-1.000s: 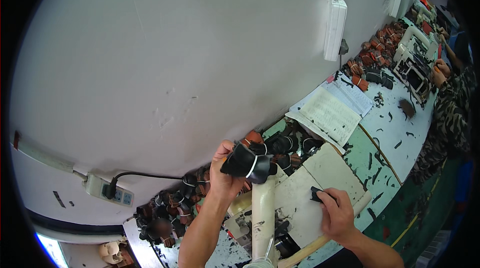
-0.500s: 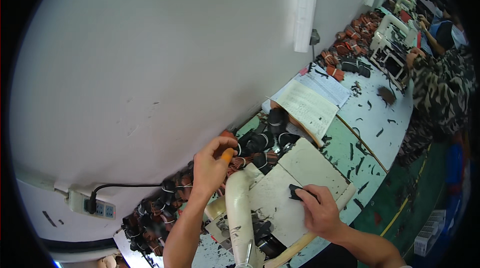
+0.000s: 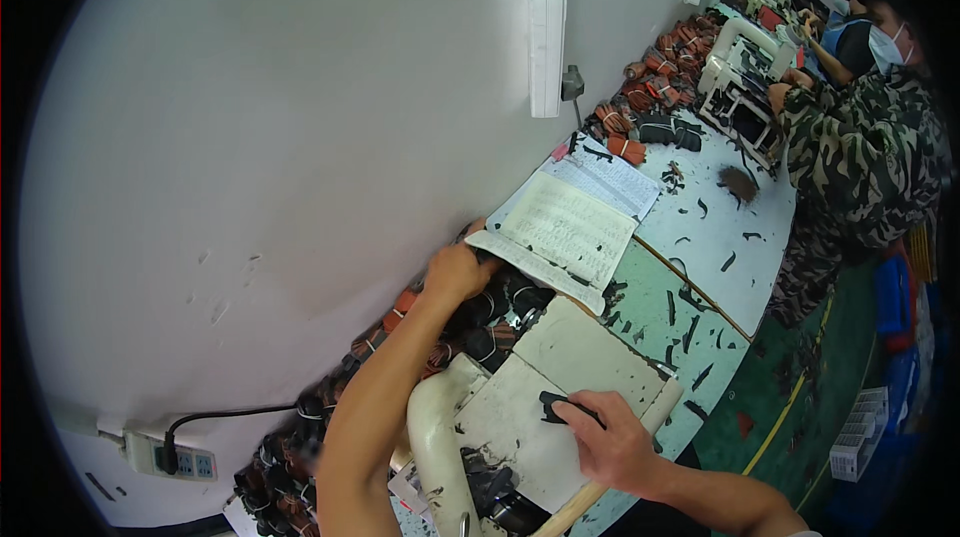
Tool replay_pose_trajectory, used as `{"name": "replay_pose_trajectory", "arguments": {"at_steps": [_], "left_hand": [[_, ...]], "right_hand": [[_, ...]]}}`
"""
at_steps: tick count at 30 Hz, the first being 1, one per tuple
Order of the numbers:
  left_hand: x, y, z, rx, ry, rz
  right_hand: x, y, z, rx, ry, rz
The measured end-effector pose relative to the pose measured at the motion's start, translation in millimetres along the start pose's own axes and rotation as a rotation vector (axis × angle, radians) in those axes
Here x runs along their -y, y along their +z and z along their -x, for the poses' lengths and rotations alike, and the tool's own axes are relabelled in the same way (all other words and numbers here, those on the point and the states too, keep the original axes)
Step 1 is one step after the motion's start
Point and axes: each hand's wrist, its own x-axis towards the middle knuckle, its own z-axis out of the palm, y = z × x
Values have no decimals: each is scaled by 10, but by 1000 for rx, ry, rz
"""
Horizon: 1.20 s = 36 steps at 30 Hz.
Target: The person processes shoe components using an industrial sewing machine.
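My right hand [image 3: 612, 445] is closed on a small black piece of material [image 3: 552, 407], its fingers pinching it just over the cream sewing machine bed [image 3: 575, 347]. Farther off and to the left, my left hand [image 3: 460, 272] reaches over tied black and brown bundles [image 3: 480, 307] along the wall. Its fingers are at the lifted near edge of an open notebook [image 3: 560, 232], partly hidden by it, so their grip does not show. The machine's curved cream arm [image 3: 440, 447] rises between my forearms.
Black scraps [image 3: 690, 322] litter the green tabletop. At the far right a co-worker in camouflage [image 3: 860, 152] sits by another sewing machine [image 3: 745, 87], with more bundles [image 3: 660, 77] along the wall. A power strip [image 3: 185, 457] is on the wall at lower left.
My left hand has moved away from me, from the nearer bundles to the notebook's edge, which now stands lifted. My right hand still pinches the black piece. The whole view has shifted slightly.
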Motion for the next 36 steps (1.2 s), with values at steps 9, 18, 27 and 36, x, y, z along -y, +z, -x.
{"name": "replay_pose_trajectory", "arguments": {"at_steps": [9,18,27,36], "left_hand": [[37,-2,117,-160,-49,423],[119,-996,1752,-63,-39,1765],[113,-1221,2913,-218,57,2037],[323,-1028,3585,-169,47,2340]], "right_hand": [[-5,14,9,-7,-15,5],[21,31,2,-47,-27,-30],[46,42,27,-77,-48,-49],[75,89,37,-97,-47,-38]]}}
